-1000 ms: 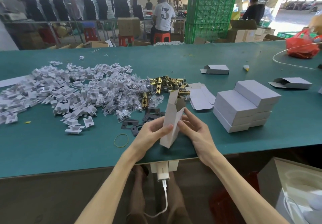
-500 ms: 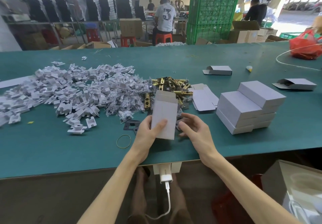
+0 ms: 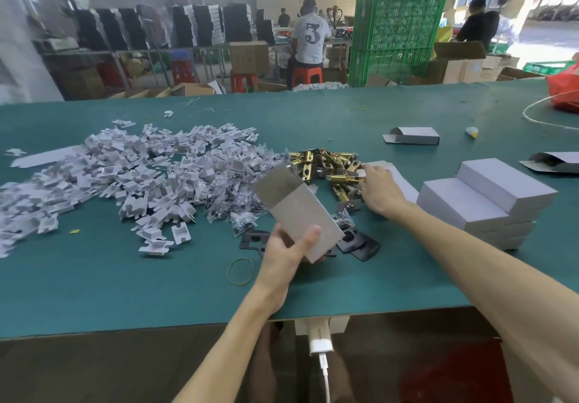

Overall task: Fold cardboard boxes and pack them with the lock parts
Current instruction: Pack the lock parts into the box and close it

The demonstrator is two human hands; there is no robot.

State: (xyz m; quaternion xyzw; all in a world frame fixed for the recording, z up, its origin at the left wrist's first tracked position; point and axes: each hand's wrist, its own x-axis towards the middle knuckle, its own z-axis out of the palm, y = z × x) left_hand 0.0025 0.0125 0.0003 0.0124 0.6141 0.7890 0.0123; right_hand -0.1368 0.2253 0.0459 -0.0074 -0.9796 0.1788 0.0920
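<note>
1. Your left hand grips the box by its near end, thumb across the face. The open flap points far-left above the table.
2. Your right hand reaches into the brass lock parts, fingertips on one latch. Whether the pinch has closed, I cannot tell.
3. Tangled latches may drag neighbours out with yours, and a one-handed squeeze could dent the box or let it tilt.
4. The stacked boxes sit just right of your forearm, and black plates lie beneath the box. The most room is near-left, around the rubber band; mind the near edge.
</note>
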